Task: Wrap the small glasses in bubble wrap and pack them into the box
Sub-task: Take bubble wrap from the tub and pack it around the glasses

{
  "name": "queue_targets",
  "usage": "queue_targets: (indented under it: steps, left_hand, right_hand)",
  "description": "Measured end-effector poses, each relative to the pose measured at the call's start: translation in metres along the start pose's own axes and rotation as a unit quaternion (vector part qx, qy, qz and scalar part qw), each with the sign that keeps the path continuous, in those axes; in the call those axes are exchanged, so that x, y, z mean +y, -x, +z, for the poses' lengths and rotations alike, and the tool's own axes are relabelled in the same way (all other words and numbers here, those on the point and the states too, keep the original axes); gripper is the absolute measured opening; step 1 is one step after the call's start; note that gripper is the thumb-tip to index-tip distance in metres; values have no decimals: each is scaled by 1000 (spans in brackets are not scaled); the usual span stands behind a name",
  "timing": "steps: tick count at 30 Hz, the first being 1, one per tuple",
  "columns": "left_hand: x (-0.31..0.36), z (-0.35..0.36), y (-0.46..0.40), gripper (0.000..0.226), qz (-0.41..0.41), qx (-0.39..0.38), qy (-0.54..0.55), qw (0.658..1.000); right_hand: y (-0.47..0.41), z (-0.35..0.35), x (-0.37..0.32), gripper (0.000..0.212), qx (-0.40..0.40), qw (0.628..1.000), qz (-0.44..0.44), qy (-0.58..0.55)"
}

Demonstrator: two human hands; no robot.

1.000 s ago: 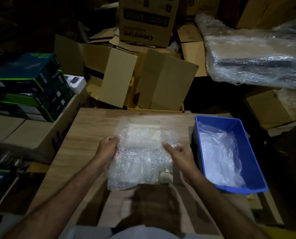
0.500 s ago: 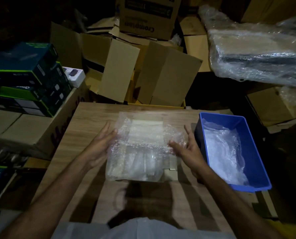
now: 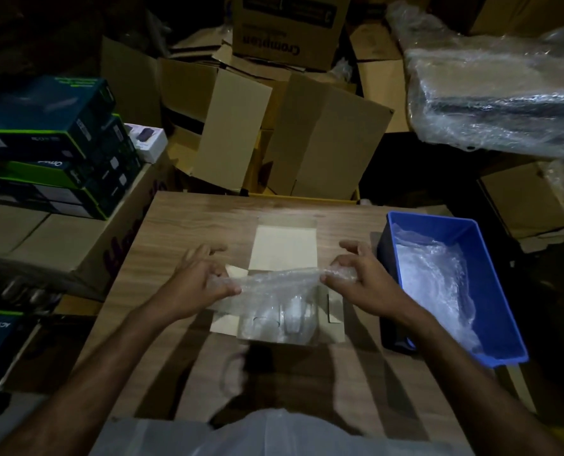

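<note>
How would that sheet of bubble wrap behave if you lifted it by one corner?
The bubble wrap would probably droop: it sags between the left hand and right hand even when pinched taut. It looks thin and see-through, so likely very light and easily crumpled.

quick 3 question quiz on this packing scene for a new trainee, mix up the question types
1. True or false: both the left hand and the right hand are pinching the bubble wrap.
2. Multiple choice: the blue bin sits where relative to the small open box? A) on the person's left B) on the person's right C) on top of it
3. Fill in: the blue bin holds more crumpled ____.

Key: 1 true; 2 B; 3 bubble wrap (clear plastic wrap, the bubbles themselves are hard to make out in the dim light).
</note>
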State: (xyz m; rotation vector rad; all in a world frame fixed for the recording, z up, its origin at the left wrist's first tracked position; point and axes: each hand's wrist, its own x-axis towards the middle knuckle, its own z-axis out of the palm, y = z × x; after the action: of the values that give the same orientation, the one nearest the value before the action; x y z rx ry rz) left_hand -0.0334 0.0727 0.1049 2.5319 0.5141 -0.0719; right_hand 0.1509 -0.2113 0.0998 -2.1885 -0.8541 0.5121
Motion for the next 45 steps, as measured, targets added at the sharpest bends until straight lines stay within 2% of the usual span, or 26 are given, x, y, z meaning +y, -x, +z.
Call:
queue_targets:
  steps: [2, 4, 5, 7, 9, 10, 12, 13, 14, 15, 17, 19, 20, 21, 23, 25, 27, 28, 30, 32, 34, 36, 38, 39, 42, 45]
  left_hand:
    - [9, -20, 11, 15, 4, -104, 58, 993]
    - [30, -39, 16, 28, 21, -260, 171, 950]
    - [43, -43, 16, 39, 32, -306, 206, 929]
    - [67, -41, 9, 48, 39, -313, 270, 910]
    - [84, -32, -1, 35, 37, -277, 325, 904]
    - [88, -27, -4, 28, 38, -245, 338, 908]
    - [86, -15, -6, 24, 22, -161, 371, 914]
    - [82, -10, -5, 26, 7, -119, 397, 910]
    - [79, -4, -3, 30, -7, -83, 420, 904]
    - [79, 1, 1, 35, -19, -52, 437, 898]
    - [84, 12, 7, 44, -53, 3, 462, 885]
    - [86, 20, 10, 54, -78, 54, 481, 872]
    - [86, 22, 11, 60, -77, 71, 490, 865]
    - [83, 22, 12, 64, -74, 75, 497, 861]
    - [76, 16, 15, 67, -62, 42, 492, 868]
    - [63, 11, 18, 70, -46, -36, 469, 881]
    - [54, 11, 21, 75, -39, -87, 412, 906]
    - [53, 12, 21, 74, -37, -87, 353, 931]
    - [56, 16, 18, 56, -16, -53, 187, 981]
    - [58, 17, 17, 27, 31, -7, 77, 997]
    - [55, 15, 16, 15, 64, -8, 81, 995]
    - [55, 12, 18, 17, 64, -48, 214, 974]
    - [59, 12, 20, 22, 37, -72, 347, 934]
    - [62, 13, 21, 20, 22, -71, 374, 925]
    - [62, 22, 23, 20, -10, -64, 402, 913]
    - [53, 28, 23, 14, -38, -53, 413, 908]
  right_hand:
    - [2, -11, -13, 28, -33, 991, -23, -124]
    - [2, -19, -32, 27, -49, 976, -41, -206]
    - [0, -22, -42, 25, -52, 972, -40, -224]
    - [-8, -25, -57, 23, -65, 970, -28, -234]
    - [-16, -29, -61, 23, -96, 945, 13, -313]
    - [-16, -28, -58, 27, -117, 903, 45, -411]
    - [-9, -17, -45, 49, -158, 743, 115, -640]
    - [-1, -6, -37, 62, -170, 677, 127, -705]
    - [7, 8, -31, 70, -184, 643, 126, -733]
    - [16, 21, -29, 71, -195, 634, 121, -739]
    - [25, 40, -31, 62, -165, 664, 128, -718]
    - [27, 47, -37, 59, -55, 763, 156, -625]
    - [29, 48, -38, 65, 5, 811, 167, -561]
    - [31, 47, -38, 75, 37, 840, 160, -517]
    - [34, 46, -35, 93, 42, 871, 106, -478]
    - [36, 46, -31, 99, 10, 891, 56, -451]
    - [38, 43, -33, 92, -17, 927, 33, -374]
    - [38, 42, -34, 84, -19, 948, 30, -318]
    - [37, 41, -39, 59, -5, 978, 26, -209]
    - [34, 41, -41, 24, 9, 992, -10, -128]
    - [32, 39, -35, 2, 8, 993, -33, -115]
    - [32, 34, -31, 6, -12, 980, 4, -197]
    - [35, 33, -30, 19, -48, 934, 18, -352]
    - [36, 36, -31, 22, -41, 919, 9, -392]
    - [33, 49, -28, 20, 15, 921, 4, -390]
    - [31, 63, -21, 12, -1, 913, 12, -408]
